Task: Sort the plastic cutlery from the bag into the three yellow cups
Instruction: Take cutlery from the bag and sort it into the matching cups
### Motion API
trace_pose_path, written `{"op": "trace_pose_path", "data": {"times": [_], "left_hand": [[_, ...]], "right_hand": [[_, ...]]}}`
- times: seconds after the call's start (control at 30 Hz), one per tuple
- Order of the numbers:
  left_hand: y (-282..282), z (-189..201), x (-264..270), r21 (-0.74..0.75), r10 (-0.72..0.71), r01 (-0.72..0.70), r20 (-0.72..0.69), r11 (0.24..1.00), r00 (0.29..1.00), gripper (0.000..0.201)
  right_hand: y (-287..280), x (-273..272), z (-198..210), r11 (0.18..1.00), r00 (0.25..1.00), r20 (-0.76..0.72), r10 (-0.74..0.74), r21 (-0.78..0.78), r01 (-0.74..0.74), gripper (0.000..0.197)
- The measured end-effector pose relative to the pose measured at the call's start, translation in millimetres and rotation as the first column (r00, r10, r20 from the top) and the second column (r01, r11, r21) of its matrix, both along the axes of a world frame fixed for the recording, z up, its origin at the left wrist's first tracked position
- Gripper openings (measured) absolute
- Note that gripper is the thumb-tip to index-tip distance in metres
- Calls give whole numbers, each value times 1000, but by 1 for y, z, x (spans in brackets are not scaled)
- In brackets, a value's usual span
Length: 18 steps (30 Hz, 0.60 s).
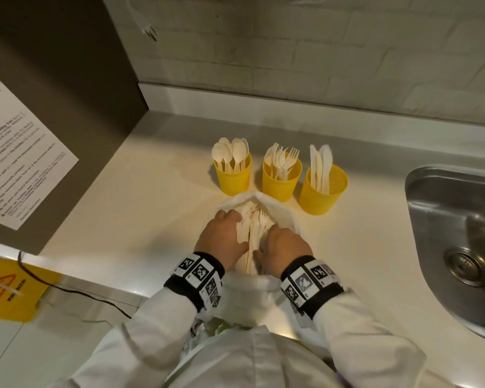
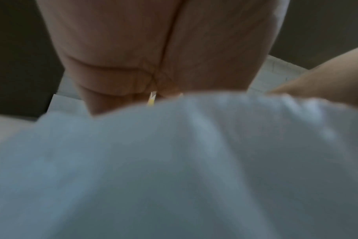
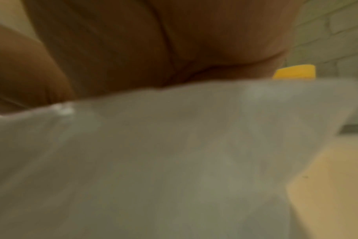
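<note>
Three yellow cups stand in a row on the counter: one with spoons point(image 1: 233, 176), one with forks point(image 1: 281, 180), one with knives point(image 1: 323, 193). In front of them lies an open white plastic bag point(image 1: 284, 212) with a heap of white cutlery point(image 1: 254, 224) inside. Both hands are in the bag's mouth. My left hand point(image 1: 226, 232) curls over a bunch of the cutlery at the heap's left side. My right hand point(image 1: 282, 243) has its fingers bent down into the heap, and its grip is hidden. Both wrist views show only a palm point(image 2: 153, 48) and blurred bag point(image 3: 153, 161).
A steel sink point(image 1: 459, 242) is set into the counter at the right. A tiled wall point(image 1: 319, 51) runs behind the cups and a dark panel with a notice sheet point(image 1: 20, 152) stands at the left. A yellow floor sign point(image 1: 9, 287) and a cable lie below the counter edge.
</note>
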<state>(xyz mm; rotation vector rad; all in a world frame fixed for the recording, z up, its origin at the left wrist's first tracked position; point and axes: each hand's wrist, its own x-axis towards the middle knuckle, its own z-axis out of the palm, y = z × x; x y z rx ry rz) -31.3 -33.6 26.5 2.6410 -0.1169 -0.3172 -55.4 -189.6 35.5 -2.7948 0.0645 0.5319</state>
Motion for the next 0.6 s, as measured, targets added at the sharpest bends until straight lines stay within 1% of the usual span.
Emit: {"op": "trace_pose_path", "data": {"times": [0.07, 0.1, 0.13, 0.2, 0.27, 0.4, 0.5, 0.53, 0.6], "left_hand": [[-1, 0, -1, -129, 32, -29, 18, 991, 999, 64], [-1, -1, 0, -159, 69, -62, 39, 985, 997, 67], [-1, -3, 1, -153, 102, -92, 59, 984, 993, 69], [0, -5, 7, -68, 126, -122, 56, 990, 990, 69], [1, -7, 11, 6, 120, -121, 8, 993, 993, 66], [-3, -10, 16, 25, 148, -148, -30, 989, 988, 61], [-6, -15, 16, 142, 158, -157, 3, 977, 987, 64], [-6, -16, 17, 155, 158, -157, 6, 975, 987, 66], [-5, -19, 21, 121, 166, -160, -39, 980, 985, 70]], "right_hand": [[-3, 0, -1, 998, 999, -28, -36, 50, 37, 46], [-6, 1, -2, 995, 997, -44, -57, 85, 61, 43], [-8, 2, -3, 990, 996, -52, -77, 112, 83, 39], [-11, 2, -4, 986, 994, -29, -102, 132, 105, 34], [-10, 1, -6, 986, 994, 2, -109, 125, 108, 33], [-4, 2, -7, 990, 994, 61, -96, 108, 89, 36], [-4, 5, -7, 982, 986, 101, -136, 145, 121, 30], [-4, 5, -7, 978, 984, 104, -147, 161, 129, 30], [-5, 6, -7, 973, 985, 84, -152, 188, 134, 36]]}}
